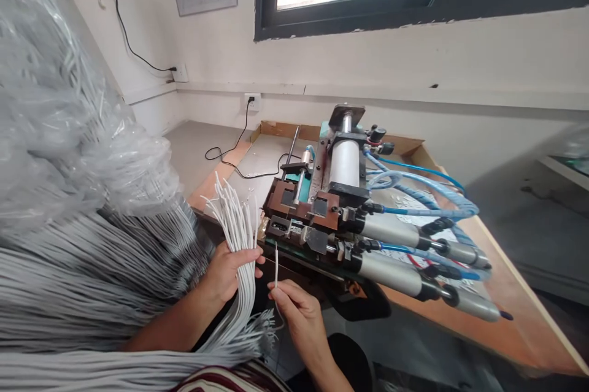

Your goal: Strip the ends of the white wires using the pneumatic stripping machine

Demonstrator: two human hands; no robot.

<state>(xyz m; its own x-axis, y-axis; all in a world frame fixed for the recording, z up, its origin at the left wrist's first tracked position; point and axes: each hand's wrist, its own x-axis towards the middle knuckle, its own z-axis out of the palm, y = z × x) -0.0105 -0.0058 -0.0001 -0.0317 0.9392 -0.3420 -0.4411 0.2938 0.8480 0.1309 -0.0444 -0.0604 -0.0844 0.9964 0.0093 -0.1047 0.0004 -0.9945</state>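
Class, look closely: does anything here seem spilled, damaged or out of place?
Yes. White scraps lie strewn on the table beside the machine, like spilled litter. Paint looks ragged along the window frame's lower edge, and a dark spot interrupts the pale ledge, possibly a chip.

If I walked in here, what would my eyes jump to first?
Probably the machine just right of the middle, with its silver cylinders and blue hoses. Then the huge heap of grey cables, partly wrapped in clear plastic, filling the left side. Near the middle, the left hand grips a bunch of white cables, and the right hand pinches a single cable by the machine.
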